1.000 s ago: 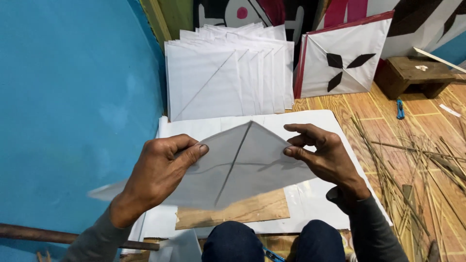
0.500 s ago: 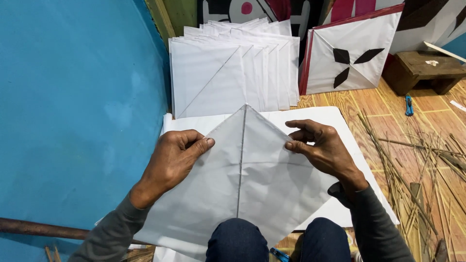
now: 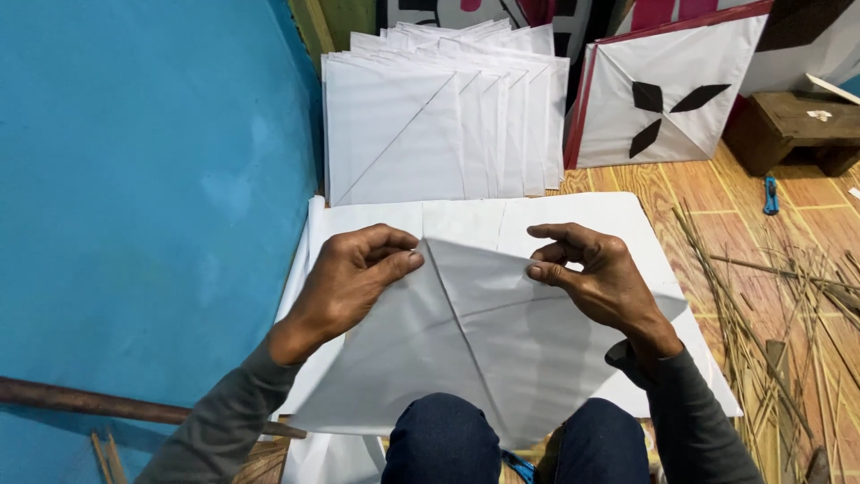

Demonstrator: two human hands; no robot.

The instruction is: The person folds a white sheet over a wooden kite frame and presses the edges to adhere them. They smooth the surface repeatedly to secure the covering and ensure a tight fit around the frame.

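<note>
A white paper kite [image 3: 466, 350] with thin crossed sticks lies over my knees. My left hand [image 3: 354, 273] pinches its upper left edge between thumb and fingers. My right hand [image 3: 596, 278] pinches the upper right edge the same way. Under the kite lies a stack of white paper sheets [image 3: 466, 215] on the floor. My dark trouser knees [image 3: 443, 439] show at the bottom.
A row of white kites [image 3: 421, 116] leans against the back wall. A white kite with black petal shapes and red edge [image 3: 663, 99] stands to their right. A blue wall [image 3: 134, 197] is left; thin bamboo sticks [image 3: 770, 305], a wooden stool [image 3: 793, 121] right.
The kite has turned in my hands, its long spine swinging from tilted toward upright, and its lower point has come down over my knees. Both hands keep their pinch.
</note>
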